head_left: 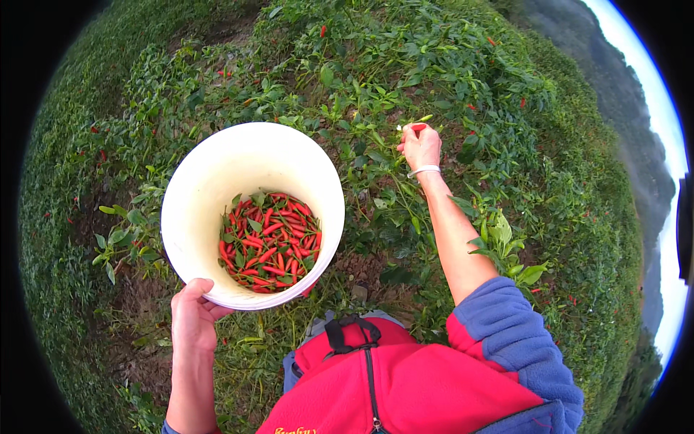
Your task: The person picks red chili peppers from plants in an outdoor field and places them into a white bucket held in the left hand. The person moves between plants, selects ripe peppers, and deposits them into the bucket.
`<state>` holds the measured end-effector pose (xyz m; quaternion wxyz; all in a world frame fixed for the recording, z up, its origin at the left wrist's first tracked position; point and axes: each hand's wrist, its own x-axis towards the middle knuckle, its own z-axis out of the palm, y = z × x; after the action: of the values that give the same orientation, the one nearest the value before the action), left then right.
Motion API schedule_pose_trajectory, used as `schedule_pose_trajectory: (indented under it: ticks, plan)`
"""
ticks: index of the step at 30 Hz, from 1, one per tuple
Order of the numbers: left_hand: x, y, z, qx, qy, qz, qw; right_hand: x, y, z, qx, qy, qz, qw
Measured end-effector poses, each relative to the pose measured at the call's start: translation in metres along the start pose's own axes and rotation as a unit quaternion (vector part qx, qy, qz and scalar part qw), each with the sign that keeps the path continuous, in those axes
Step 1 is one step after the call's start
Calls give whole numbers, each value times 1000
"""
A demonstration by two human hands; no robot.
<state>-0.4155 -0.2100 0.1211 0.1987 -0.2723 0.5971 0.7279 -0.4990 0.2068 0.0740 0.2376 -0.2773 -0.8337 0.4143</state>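
My left hand (196,317) grips the near rim of a white plastic bucket (203,179), thumb over the edge and fingers beneath. The bucket tilts so that its mouth faces me. Inside lies a heap of red chili peppers (271,238) mixed with some green leaves. Out among the chili plants (363,125), my right hand (422,145) has its fingers closed around a red chili pepper (418,127). A green chili (426,117) shows just beyond those fingers. My fingertips are partly hidden by the back of the hand.
Leafy chili plants with green and red fruit surround me on all sides. A leafy branch (504,244) rises against my right forearm. Bare soil (143,304) shows between plants at left. Misty hills (623,108) stand far off at right.
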Motion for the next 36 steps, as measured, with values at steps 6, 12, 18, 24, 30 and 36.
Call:
schedule_pose_trajectory:
  ticks: [6, 12, 18, 24, 30, 36]
  plan:
    - [-1, 2, -1, -7, -4, -3, 1000, 5, -1, -4, 307, -120, 276, 903]
    - [1, 1, -2, 5, -16, -17, 1000, 14, 5, -11, 423, -189, 424, 778]
    - [-2, 2, 0, 6, -3, -13, 1000, 6, -28, -38, 547, -270, 292, 737]
    - [-6, 2, 2, 22, -7, -5, 1000, -8, -37, -65, 197, -68, 46, 977]
    - [-9, 2, 9, 41, -29, 12, 999, -42, -100, -79, 202, -111, -133, 964]
    - [-13, 3, 12, 49, -39, 18, 998, -84, -127, -79, 142, -327, -143, 923]
